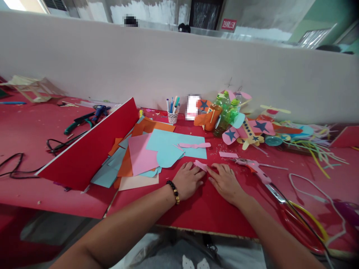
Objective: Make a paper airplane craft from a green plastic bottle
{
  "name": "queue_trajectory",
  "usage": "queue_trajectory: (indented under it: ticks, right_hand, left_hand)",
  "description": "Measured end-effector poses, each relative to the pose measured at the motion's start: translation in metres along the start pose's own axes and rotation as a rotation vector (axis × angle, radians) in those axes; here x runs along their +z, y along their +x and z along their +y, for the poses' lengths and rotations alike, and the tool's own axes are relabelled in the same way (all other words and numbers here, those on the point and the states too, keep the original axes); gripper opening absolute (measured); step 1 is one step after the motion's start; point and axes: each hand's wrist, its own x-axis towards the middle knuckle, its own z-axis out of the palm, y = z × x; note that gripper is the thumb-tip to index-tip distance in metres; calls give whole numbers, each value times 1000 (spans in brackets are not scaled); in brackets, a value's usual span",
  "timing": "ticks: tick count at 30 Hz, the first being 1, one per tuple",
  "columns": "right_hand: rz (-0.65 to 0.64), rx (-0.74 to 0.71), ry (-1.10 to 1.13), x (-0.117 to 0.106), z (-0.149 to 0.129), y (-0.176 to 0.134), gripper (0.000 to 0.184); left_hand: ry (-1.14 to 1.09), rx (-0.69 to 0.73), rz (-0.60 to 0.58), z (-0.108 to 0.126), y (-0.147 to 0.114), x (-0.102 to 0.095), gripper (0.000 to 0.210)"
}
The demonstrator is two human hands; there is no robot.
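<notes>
A small pink paper piece (pixel 201 164) lies on the red tabletop between my two hands. My left hand (pixel 190 180), with a beaded bracelet at the wrist, has its fingers curled and pressed on the paper's left part. My right hand (pixel 226 182) grips the right end with its fingertips. Just beyond them are a cut pink strip (pixel 195 145) on a light blue sheet (pixel 182 140) and a pink rectangle (pixel 228 154). Close to my right hand rests a pink glue gun (pixel 256 170), beside large scissors (pixel 301 224) with red and yellow handles.
Coloured paper sheets (pixel 143 153) pile up at left against a slanted red board (pixel 95 145). A pen cup (pixel 172 117), green bottles (pixel 224 116) and a star-decorated paper plane (pixel 249 130) stand at the back before a white partition (pixel 157 63). A white cable (pixel 316 192) curls at right.
</notes>
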Motion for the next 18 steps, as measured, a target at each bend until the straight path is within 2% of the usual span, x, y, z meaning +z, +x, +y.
queue_trajectory:
  ticks: [12,18]
  right_hand:
    - [13,1,-61,-7,-16,4,39]
    - [0,9,-90,-7,-17,4,39]
  left_hand:
    - [11,27,5,-2,0,0,32]
    - [-15,33,28,-7,-2,-1,41]
